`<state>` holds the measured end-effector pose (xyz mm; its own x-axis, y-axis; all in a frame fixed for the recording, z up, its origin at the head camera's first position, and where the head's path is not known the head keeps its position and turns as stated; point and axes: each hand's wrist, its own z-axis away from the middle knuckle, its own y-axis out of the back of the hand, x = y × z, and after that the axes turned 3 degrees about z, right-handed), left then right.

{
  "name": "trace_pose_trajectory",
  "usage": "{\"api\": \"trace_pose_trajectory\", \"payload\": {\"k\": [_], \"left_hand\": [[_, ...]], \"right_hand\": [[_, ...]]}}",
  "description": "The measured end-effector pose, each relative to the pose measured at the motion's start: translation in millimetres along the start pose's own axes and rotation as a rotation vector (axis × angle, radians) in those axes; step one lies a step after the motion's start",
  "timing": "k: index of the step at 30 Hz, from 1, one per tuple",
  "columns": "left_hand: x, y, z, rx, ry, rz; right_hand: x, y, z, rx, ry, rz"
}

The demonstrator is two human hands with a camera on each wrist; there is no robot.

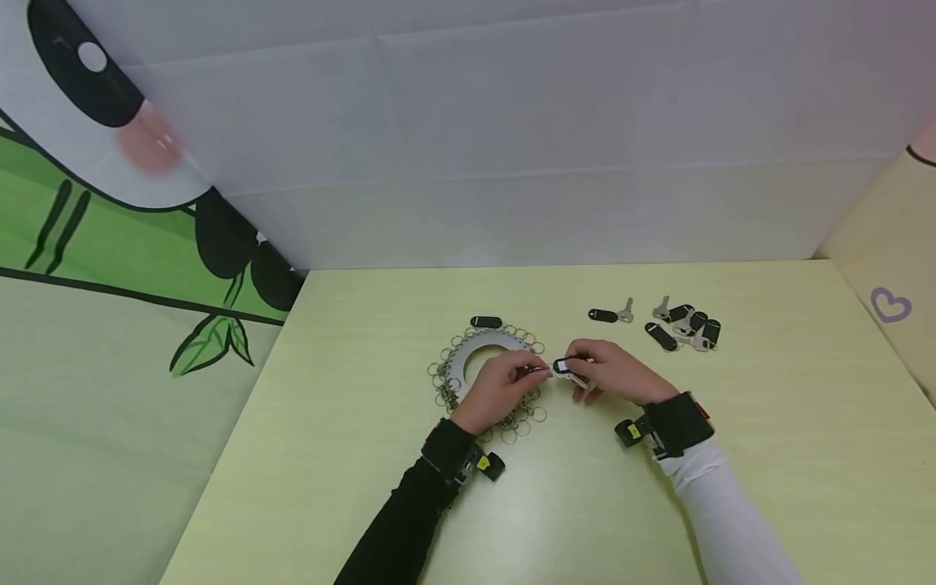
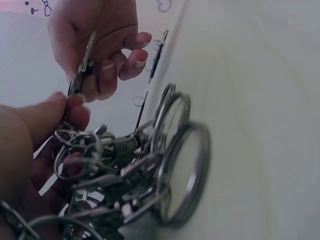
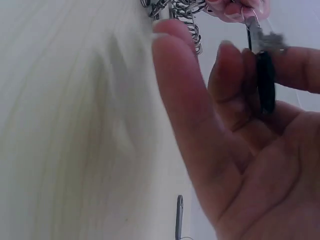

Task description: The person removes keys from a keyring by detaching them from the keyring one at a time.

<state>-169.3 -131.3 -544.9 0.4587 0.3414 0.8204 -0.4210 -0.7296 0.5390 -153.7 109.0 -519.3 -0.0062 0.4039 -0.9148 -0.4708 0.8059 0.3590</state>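
Observation:
In the head view my right hand [image 1: 614,370] pinches a black key tag [image 1: 561,366] with a white label; a silver key [image 1: 581,380] hangs beside it. The right wrist view shows the tag [image 3: 266,82] edge-on between thumb and fingers, the key [image 3: 256,35] against it. My left hand [image 1: 500,390] meets it from the left, fingertips pinching a thin metal ring [image 3: 243,12] at the tag's end. Under the left hand lies a grey ring-shaped holder [image 1: 457,361] fringed with clips and split rings [image 2: 192,175]. The fingers partly hide where ring and tag meet.
A black tag [image 1: 486,322] lies just behind the holder. Further right on the table [image 1: 585,504] are a tag with a key [image 1: 603,315] and a cluster of several tags and keys [image 1: 687,325]. A pale wall sheet [image 1: 512,219] hangs behind the table.

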Motion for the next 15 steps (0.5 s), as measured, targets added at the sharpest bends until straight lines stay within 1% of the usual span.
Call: {"api": "trace_pose_trajectory", "payload": {"k": [3,7,9,12,15], "left_hand": [[0.3,-0.4,1.3,0.033,0.014,0.021],[1.0,-0.9,2.1,0.058,0.016,0.040],[0.8,-1.3,2.1,0.063,0.019,0.043],[0.1,-1.6,1.9,0.063,0.027,0.056],[-0.8,-1.7,1.3,0.059,0.036,0.071]], "right_hand": [[2.1,-0.8,-1.4,0.026,0.077,0.056],[5.0,-3.3,-4.0,0.115,0.224,0.186],[6.2,-5.0,-5.1,0.159,0.282,0.227],[6.2,-6.7,-5.6,0.205,0.318,0.236],[3.8,-7.1,-5.0,0.224,0.306,0.248]]}}
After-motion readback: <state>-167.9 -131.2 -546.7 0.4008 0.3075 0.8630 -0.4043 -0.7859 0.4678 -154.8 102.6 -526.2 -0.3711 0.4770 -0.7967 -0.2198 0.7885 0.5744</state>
